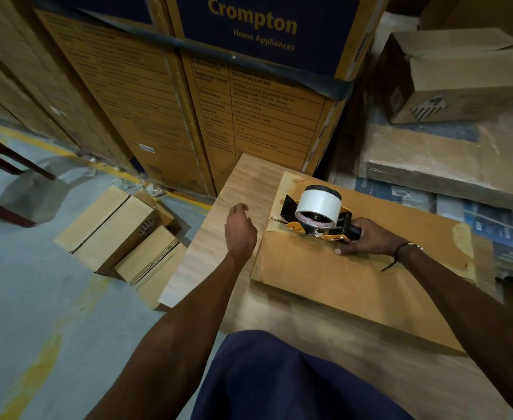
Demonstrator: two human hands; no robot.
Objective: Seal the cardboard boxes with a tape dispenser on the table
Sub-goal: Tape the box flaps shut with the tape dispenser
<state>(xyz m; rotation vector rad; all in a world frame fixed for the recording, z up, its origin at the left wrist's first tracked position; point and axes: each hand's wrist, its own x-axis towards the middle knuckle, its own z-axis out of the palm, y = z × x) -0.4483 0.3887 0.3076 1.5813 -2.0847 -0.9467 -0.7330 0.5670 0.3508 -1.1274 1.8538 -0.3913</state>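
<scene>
Warehouse, stacked cartons behind wood-grain counter (pixel 237 189). Flat cardboard box (pixel 355 274) lies on it. Right hand (pixel 367 237), fingers clamped on tape dispenser (pixel 317 213), nose toward nine o'clock. Left hand (pixel 240 228) empty, fingers loosely apart, just beside the box's nine o'clock edge.

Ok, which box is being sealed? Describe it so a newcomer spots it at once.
Find the wooden table. On it lies a flat cardboard box, with the tape dispenser on its top in the right hand. The other boxes lie on the floor.
</scene>
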